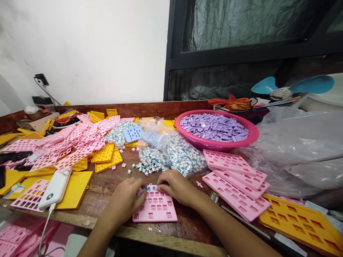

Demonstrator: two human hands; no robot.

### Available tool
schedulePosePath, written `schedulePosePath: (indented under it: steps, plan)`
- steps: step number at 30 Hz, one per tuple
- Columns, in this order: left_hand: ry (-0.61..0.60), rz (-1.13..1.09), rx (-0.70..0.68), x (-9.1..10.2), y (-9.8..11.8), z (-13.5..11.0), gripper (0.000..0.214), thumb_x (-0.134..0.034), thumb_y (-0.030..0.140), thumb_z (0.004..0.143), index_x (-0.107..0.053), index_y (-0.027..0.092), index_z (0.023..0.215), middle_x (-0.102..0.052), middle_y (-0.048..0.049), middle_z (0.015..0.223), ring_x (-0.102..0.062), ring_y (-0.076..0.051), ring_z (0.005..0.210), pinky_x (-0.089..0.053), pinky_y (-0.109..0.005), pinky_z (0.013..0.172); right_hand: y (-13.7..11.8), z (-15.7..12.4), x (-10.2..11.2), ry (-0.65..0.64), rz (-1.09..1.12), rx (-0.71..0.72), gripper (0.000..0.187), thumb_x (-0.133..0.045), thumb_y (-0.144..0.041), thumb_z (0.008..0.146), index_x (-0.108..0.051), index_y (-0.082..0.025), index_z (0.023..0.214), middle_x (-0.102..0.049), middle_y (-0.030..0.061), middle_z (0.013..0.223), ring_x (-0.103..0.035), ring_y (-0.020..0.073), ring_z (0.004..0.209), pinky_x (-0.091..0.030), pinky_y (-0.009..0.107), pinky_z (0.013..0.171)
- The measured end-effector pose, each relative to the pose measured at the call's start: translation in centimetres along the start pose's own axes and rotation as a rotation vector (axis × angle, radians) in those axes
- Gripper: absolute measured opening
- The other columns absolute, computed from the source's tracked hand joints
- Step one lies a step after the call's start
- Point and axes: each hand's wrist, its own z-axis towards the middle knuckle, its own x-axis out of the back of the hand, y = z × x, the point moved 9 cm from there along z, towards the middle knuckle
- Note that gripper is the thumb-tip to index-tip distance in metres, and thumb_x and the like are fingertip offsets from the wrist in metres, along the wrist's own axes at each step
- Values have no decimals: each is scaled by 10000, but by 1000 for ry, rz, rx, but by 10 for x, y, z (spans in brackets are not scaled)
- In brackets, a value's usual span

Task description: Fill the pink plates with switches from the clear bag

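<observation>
A pink plate point(159, 216) with rows of square recesses lies flat at the table's front edge. Small white-and-blue pieces that look like key switches point(153, 187) sit in its far row. My left hand point(128, 198) is closed at the plate's left side, thumb over the edge; what its curled fingers hold is hidden. At the far right corner, my right hand point(174, 186) has its thumb and fingers pressed together beside those switches, and anything pinched there is too small to make out. Beyond the hands lies a loose heap of the same switches point(152, 160), spilling from a clear bag point(184, 153).
Pink grid sheets point(77, 139) and yellow plates point(75, 189) cover the left, with a white power bank point(56, 187) and cable. A pink basket point(253, 137) of purple pieces stands behind. Right: stacked pink plates point(235, 189), a metal rod point(243, 223), a yellow plate point(300, 225).
</observation>
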Motion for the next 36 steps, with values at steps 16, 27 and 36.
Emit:
schedulePosePath:
  steps: [16,27,36]
  plan:
    - [43,34,25,-13,-15,-4,142,-598,276,940,-728,220,927,-692,-52,917,-613,-222,906,-437,-340,802,15,8,-9,99,143,9,95,-783,-171,814,-736,-196,735,-691,23,797,-624,184,805,-439,298,752]
    - [76,-17,-11,-20,-18,-7,167,-586,300,973,-745,249,962,-715,-55,952,-607,-231,932,-459,-363,849,28,25,-6,255,34,-92,179,-635,-271,924,-761,-216,1039,-769,53,972,-678,210,857,-486,324,806]
    - [26,90,41,-22,-14,-4,139,-627,293,936,-759,255,917,-661,-54,925,-596,-230,921,-430,-345,812,25,27,-17,207,-222,-164,224,-604,-380,971,-771,-321,1108,-787,40,1074,-703,241,954,-485,330,807]
